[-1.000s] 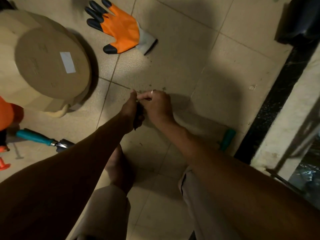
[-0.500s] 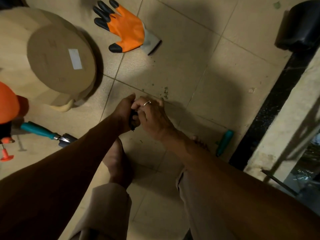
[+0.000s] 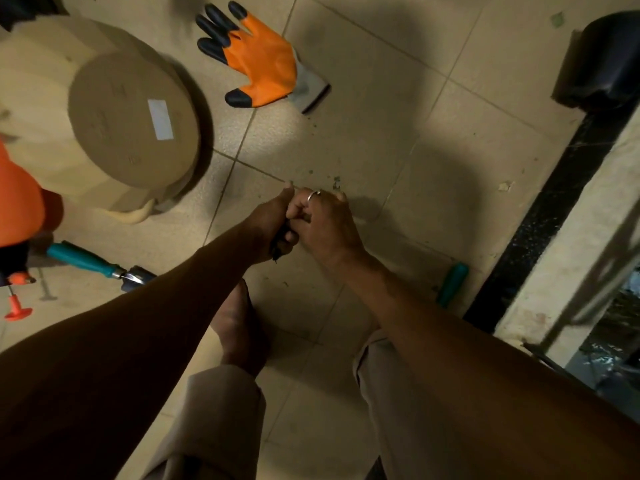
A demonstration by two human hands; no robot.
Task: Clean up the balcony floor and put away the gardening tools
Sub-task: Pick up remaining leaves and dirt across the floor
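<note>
left hand (image 3: 272, 220) grips small dark ragged scrap (image 3: 278, 249) | right hand (image 3: 327, 225) curled alongside, contents unclear | next: pinch specks (image 3: 336, 183) off beige tiled floor (image 3: 363, 133) into left fist

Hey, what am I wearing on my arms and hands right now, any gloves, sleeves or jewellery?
No gloves or sleeves: the left hand and right hand are bare, and so are both forearms. The right hand has one thin, pale metal ring on a finger. No watch or bracelet shows.
</note>
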